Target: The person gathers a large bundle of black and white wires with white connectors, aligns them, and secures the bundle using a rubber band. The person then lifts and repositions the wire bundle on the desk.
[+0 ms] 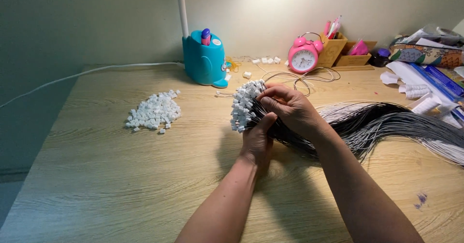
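Note:
A thick bundle of thin black, grey and white wires (386,122) sweeps in from the right, each wire ending in a small white plastic connector (244,105). My left hand (256,141) grips the bundle from below, just behind the connector ends. My right hand (287,106) lies over the top of the bundle, its fingertips pinching among the connectors. Both hands hold the bundle slightly above the wooden desk (121,175).
A pile of loose white connectors (155,110) lies at the left. A teal lamp base with a pen (207,59), a pink alarm clock (303,55), wooden organisers (338,49) and loose wires line the back. Papers and packets (430,73) crowd the right edge.

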